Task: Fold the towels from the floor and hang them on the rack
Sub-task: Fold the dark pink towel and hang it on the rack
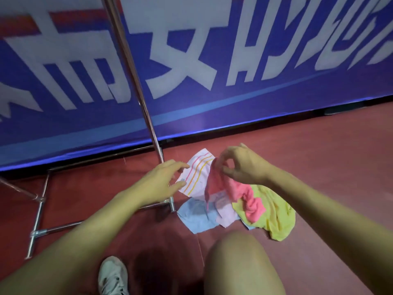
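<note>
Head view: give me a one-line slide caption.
Right hand pinches the pink towel up from a floor pile beside the metal rack; left hand reaches toward the striped towel.

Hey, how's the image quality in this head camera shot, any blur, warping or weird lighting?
Head view: wide-angle warping bows the banner and tilts the rack pole; the banner lettering is smeared, likely by motion; light is dim and purple-tinted, with a bright glow along the banner's bottom edge; the hands, left hand and right hand, and the pink towel are fairly sharp; soft shadows fall beneath the towels.
</note>
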`<state>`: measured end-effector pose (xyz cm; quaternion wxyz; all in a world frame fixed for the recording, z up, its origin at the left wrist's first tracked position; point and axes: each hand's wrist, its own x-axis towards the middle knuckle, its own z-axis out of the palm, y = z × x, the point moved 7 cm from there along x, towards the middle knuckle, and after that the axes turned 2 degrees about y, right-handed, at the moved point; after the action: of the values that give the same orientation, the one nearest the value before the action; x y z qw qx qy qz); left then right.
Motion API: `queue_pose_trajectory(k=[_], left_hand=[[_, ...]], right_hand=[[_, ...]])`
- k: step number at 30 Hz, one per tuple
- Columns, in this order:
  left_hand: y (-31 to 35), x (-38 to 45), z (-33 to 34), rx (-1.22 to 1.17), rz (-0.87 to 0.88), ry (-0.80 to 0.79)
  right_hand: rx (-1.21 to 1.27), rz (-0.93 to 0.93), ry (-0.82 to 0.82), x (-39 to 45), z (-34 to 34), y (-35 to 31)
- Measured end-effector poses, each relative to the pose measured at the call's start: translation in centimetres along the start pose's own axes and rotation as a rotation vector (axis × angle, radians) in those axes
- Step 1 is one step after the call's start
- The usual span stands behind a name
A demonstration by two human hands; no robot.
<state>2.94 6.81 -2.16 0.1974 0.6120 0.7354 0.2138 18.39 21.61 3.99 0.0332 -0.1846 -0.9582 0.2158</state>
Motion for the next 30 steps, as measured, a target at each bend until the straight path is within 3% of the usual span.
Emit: queue_pose_trajectory(k=[7,12,18,25,30], left_hand=[[8.6,-3.5,-8.6,0.057,0.074,0.088],[9.2,-8.2,-13.7,0.222,0.000,0.178],[11.9,-12.9,-17.8,0.142,-0.001,0.239],[13.4,-16.4,-22.7,0.177,0.028,0.340],[13.5,-19.1,-26.1,0.187,0.018,0.315]], right_hand=[[-0.088,-0.215,0.125,-2.9,-10.5,-13.7],[-0.177,-0.316,0.210,-5.1,-14.1,-19.5],[-0.230,-0.450,0.275,-7.2,-16.5,-26.3],[-0.272,-0.551,0.416,-8.0,-20.2,-30.6],[-0.175,-0.566,0.384,-7.3,-19.2,-30.8]])
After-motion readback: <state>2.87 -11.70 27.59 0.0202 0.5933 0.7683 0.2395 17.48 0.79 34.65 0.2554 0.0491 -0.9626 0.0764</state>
